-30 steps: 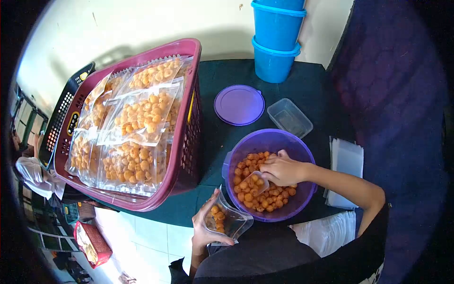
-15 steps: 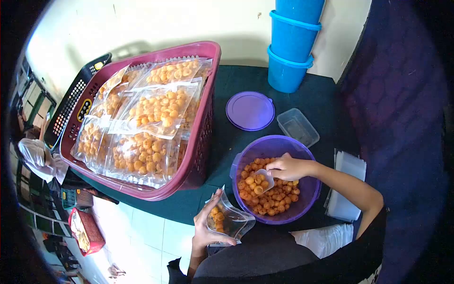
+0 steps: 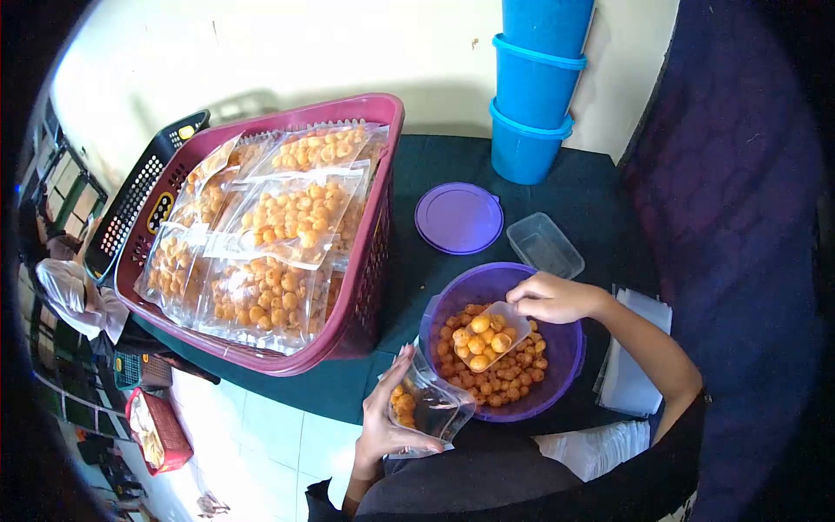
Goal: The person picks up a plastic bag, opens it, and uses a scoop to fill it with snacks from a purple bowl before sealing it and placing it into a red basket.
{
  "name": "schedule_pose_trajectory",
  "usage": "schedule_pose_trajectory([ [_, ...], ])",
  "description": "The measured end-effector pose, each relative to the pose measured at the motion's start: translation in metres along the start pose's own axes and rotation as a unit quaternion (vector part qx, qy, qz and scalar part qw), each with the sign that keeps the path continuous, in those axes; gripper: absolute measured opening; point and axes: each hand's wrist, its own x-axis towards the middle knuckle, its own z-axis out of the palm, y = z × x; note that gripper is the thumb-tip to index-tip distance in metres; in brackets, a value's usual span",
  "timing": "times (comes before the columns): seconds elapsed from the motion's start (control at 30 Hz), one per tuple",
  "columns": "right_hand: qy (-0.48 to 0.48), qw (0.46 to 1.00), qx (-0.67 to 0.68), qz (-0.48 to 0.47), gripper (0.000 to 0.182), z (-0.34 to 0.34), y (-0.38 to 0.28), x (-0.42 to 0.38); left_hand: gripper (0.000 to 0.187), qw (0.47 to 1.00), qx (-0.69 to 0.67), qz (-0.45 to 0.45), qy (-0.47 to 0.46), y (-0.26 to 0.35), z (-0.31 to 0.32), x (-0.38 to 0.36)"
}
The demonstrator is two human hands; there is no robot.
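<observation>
My right hand (image 3: 557,298) grips a clear plastic tub (image 3: 492,337) by its edge, filled with round orange snack balls. It is held above the purple basin (image 3: 570,365), where many more snack balls (image 3: 509,383) lie. My left hand (image 3: 390,418) is wrapped around a clear plastic pouch (image 3: 444,404), its mouth spread wide beside the basin's left side. Some snack balls (image 3: 403,405) sit inside the pouch. The fingertips under the tub's rim are partly hidden.
A maroon basket (image 3: 348,326) heaped with filled pouches stands left. Behind the basin lie a purple lid (image 3: 459,217) and a clear container (image 3: 545,246). Blue buckets (image 3: 526,143) are stacked by the wall. Flat empty pouches (image 3: 633,365) lie right. A person (image 3: 74,296) is far left.
My right hand has lifted the tub out of the heap, now loaded with snack balls. My left hand keeps the pouch spread in nearly the same place.
</observation>
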Motion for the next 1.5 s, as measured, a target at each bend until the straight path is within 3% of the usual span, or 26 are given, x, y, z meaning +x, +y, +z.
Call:
schedule_pose_trajectory([
  [0.2, 0.031, 0.997, -0.072, -0.029, 0.022, -0.031, -0.061, -0.012, 0.106, 0.998, 0.051, -0.013, -0.033, 0.011, 0.007, 0.018],
  [0.33, 0.037, 0.977, -0.203, -0.055, 0.025, -0.029, -0.085, -0.014, 0.106, 0.993, 0.107, -0.023, -0.043, 0.027, 0.010, 0.029],
  [0.4, 0.087, 0.947, -0.302, -0.064, 0.027, -0.024, -0.095, -0.013, 0.106, 0.989, 0.136, -0.029, -0.052, 0.032, 0.012, 0.031],
  [0.47, 0.067, 0.932, -0.351, -0.056, 0.029, -0.017, -0.111, -0.009, 0.108, 0.989, 0.137, -0.023, -0.059, 0.030, 0.014, 0.032],
  [0.53, 0.109, 0.865, -0.479, -0.098, 0.022, -0.002, -0.122, -0.007, 0.109, 0.989, 0.133, -0.029, -0.049, 0.031, 0.017, 0.032],
  [0.7, 0.100, 0.770, -0.627, -0.067, 0.019, 0.029, -0.154, -0.008, 0.109, 0.989, 0.140, -0.011, -0.046, 0.027, 0.017, 0.031],
  [0.87, 0.218, 0.787, -0.577, -0.014, 0.019, -0.004, -0.160, -0.022, 0.110, 0.999, 0.046, -0.013, 0.004, 0.014, 0.009, 0.017],
  [0.93, 0.238, 0.802, -0.547, -0.006, 0.014, -0.013, -0.143, -0.025, 0.111, 0.996, -0.070, -0.025, 0.051, 0.004, 0.008, 0.004],
  [1.03, 0.179, 0.779, -0.600, 0.029, 0.014, 0.009, -0.083, -0.012, 0.113, 0.987, -0.121, -0.064, 0.080, -0.008, 0.001, -0.010],
  [1.17, 0.159, 0.750, -0.641, 0.042, 0.015, 0.042, -0.005, 0.005, 0.112, 0.999, -0.030, -0.037, 0.005, -0.022, -0.010, -0.024],
  [1.5, 0.171, 0.809, -0.554, -0.098, 0.013, 0.049, 0.020, 0.020, 0.106, 0.998, -0.012, 0.012, -0.065, -0.023, -0.006, -0.013],
])
